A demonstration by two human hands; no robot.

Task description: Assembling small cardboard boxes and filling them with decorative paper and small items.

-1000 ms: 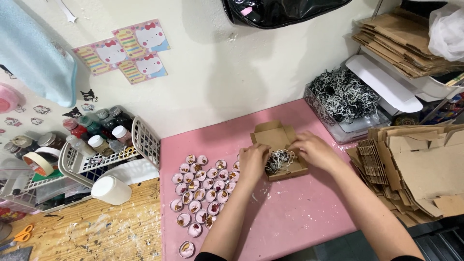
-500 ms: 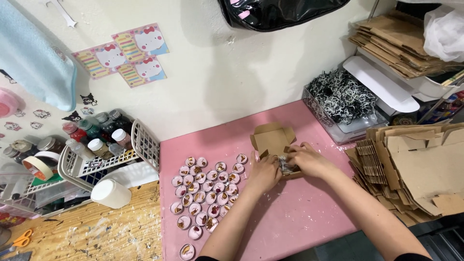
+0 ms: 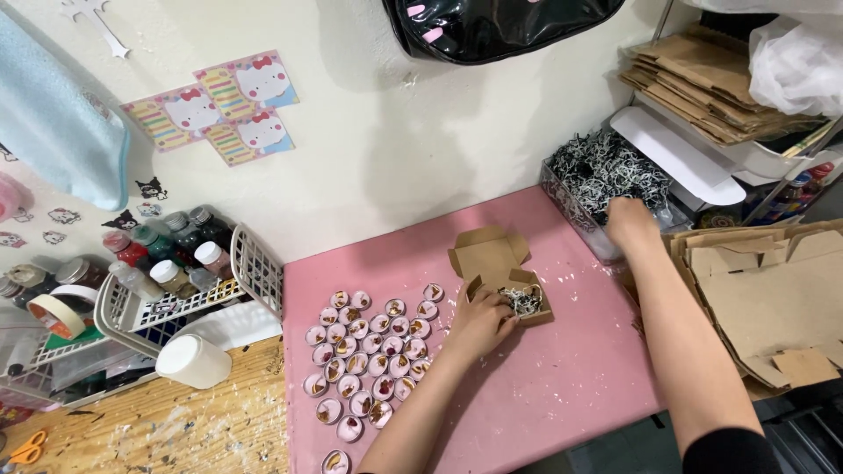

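- A second ago both hands were together over the small box at the middle of the pink table; half a second ago they were pressed close at its near side.
- Now the right hand has left the box and gone far and right, to the clear bin of black-and-white shredded paper.
- The left hand has stayed at the box.
- Judged from this, the box is being padded: some shred already lies in its tray, and the right hand is at the supply of the same stuff.
- Right hand's grip: knuckles up, fingers curled down into the shred at the bin's near edge. The fingertips are hidden, so I cannot tell how tightly they are closed or whether they have a tuft yet.
- Left hand's grip: loosely curled, not fully closed, fingers resting on the near-left edge of the box tray, touching the cardboard and the shred inside. It steadies more than it grips; nothing is lifted.
- The box sits open on the table, lid flaps folded back on the far side, tray towards the near right.
- Left of the box, rows of small round tins with reddish and yellow contents lie on the table, just beside the left wrist.
- Flat cardboard blanks lie to the right, under the right forearm.
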